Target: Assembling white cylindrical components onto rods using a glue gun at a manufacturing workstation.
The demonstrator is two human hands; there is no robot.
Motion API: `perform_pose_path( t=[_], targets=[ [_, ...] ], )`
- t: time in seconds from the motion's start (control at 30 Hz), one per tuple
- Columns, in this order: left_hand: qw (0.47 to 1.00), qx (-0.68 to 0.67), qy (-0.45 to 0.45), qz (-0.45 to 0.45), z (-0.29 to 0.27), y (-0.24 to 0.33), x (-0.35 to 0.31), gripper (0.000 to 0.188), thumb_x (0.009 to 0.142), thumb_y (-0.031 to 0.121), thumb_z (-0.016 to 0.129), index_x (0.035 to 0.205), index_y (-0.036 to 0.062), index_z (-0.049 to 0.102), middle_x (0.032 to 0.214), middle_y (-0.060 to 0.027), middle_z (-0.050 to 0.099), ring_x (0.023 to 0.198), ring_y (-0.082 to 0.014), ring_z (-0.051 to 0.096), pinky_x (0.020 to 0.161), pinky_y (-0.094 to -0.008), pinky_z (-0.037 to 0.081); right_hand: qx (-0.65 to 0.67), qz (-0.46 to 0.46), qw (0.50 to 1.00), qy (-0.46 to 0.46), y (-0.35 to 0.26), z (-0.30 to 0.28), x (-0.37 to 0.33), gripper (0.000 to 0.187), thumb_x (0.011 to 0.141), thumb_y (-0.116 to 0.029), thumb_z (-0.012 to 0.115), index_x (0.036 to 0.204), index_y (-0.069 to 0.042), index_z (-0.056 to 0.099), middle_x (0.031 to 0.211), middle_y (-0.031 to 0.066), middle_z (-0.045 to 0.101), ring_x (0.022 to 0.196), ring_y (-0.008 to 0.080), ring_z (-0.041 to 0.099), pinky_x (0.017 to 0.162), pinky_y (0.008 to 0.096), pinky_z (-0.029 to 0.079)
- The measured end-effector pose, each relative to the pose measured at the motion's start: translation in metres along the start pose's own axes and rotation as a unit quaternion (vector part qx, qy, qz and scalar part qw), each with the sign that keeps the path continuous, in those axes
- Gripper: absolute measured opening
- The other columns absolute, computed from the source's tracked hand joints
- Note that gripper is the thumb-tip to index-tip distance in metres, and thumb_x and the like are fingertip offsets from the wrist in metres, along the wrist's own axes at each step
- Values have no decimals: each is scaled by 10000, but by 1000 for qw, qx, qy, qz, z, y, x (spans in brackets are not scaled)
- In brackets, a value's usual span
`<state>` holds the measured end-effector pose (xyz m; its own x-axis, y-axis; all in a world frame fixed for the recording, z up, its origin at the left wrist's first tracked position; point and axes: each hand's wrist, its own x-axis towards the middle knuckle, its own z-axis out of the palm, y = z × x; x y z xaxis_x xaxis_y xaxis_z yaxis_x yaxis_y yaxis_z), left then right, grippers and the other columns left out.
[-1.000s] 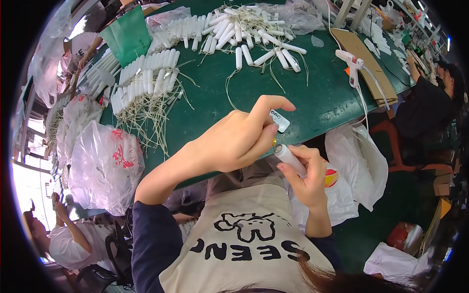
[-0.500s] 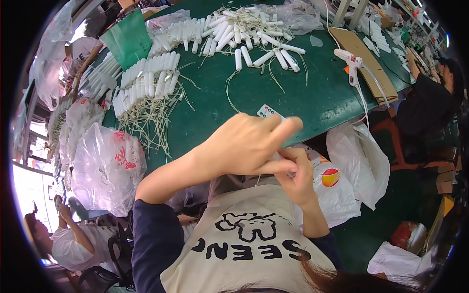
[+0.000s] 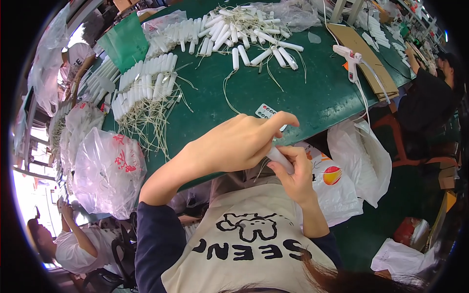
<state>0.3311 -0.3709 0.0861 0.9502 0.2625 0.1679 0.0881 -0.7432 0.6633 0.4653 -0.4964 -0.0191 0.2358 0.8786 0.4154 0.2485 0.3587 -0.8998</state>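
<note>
My right hand [image 3: 294, 177] grips a short white tube [image 3: 280, 158] just off the near edge of the green table [image 3: 312, 93], in front of my chest. My left hand [image 3: 233, 145] lies over the tube's upper end, its fingers curled and pinching it, and it hides most of the tube. A small white card with coloured dots [image 3: 266, 111] rests on the table just beyond my left fingers.
Rows of white tubes with thin wires [image 3: 144, 88] cover the table's left, and a loose pile [image 3: 249, 34] lies at the back. A white glue gun [image 3: 348, 57] sits by brown cardboard [image 3: 364, 53]. Plastic bags [image 3: 107, 168] hang on both sides. Other people work nearby.
My left hand dropped from a raised, open-fingered pose onto the tube in my right hand and closed over its top. The small dotted card now lies on the table.
</note>
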Motion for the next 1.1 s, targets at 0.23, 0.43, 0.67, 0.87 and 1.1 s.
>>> perform_pose_path(
  t=[0.23, 0.43, 0.67, 0.87, 1.1],
  targets=[
    [977, -174, 10, -120, 7, -19, 3, 411, 893, 198, 531, 1249, 53, 384, 972, -181, 646, 701, -298, 623, 662, -330, 487, -86, -19, 996, -32, 13, 2, -3, 317, 824, -92, 685, 1049, 15, 490, 869, 138, 629, 710, 187, 610, 613, 278, 483],
    [958, 242, 122, -94, 34, -104, -25, 236, 800, 178, 663, 969, 35, 581, 878, -120, 637, 731, -298, 600, 676, -378, 483, -9, 51, 999, 9, 19, -3, -3, 276, 867, -97, 636, 1068, 23, 488, 870, 84, 606, 652, 64, 521, 564, 203, 422],
    [968, 176, 81, -160, 40, -102, -25, 145, 778, 166, 677, 809, 32, 633, 792, -89, 636, 705, -268, 606, 664, -359, 484, -18, 40, 999, 2, 20, -4, 0, 284, 858, -99, 651, 1065, 15, 492, 877, 86, 604, 638, 71, 523, 549, 201, 427],
    [916, -279, 75, -279, 19, -60, -19, 141, 861, 150, 635, 873, 9, 633, 764, -18, 607, 658, -100, 573, 627, -235, 461, 16, 45, 999, 2, 19, -5, -1, 284, 854, -76, 647, 1066, 20, 483, 900, 99, 599, 659, 81, 543, 559, 205, 448],
    [789, -553, -45, -264, 24, -50, -20, 215, 866, 166, 654, 970, 18, 539, 774, -12, 590, 665, -72, 555, 614, -202, 449, 37, 9, 999, -24, 15, -3, 0, 295, 853, -47, 637, 1077, 24, 460, 914, 109, 588, 715, 115, 598, 600, 221, 488]
  ],
)
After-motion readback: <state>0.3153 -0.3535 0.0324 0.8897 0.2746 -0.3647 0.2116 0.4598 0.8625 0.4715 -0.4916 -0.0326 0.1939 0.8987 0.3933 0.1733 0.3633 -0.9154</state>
